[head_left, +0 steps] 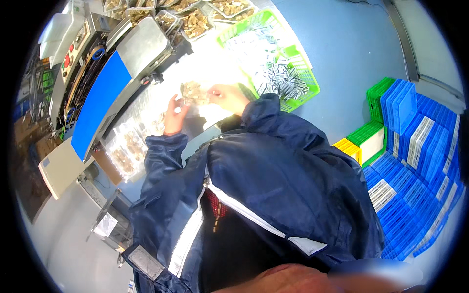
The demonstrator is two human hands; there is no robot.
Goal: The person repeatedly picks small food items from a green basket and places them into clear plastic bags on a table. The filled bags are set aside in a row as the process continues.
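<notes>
Over the brightly lit table, a clear plastic pack of light brown dried-looking pieces (192, 92) lies between my two hands. My left hand (175, 116) touches its left side, with thumb and forefinger curved at the edge. On the other side, the fingers of my right hand (228, 98) are closed on the pack's right edge. Glare washes out the fingertips and the pack's outline. Left of my left hand, several similar clear packs (128, 149) lie in rows.
A bright green basket (312, 90) full of small white-and-dark sachets stands right of my hands. Clear trays of brown pieces (195, 23) crowd the far side. At left is a machine with a blue panel (102, 100). Blue crates (415, 195) are stacked at right.
</notes>
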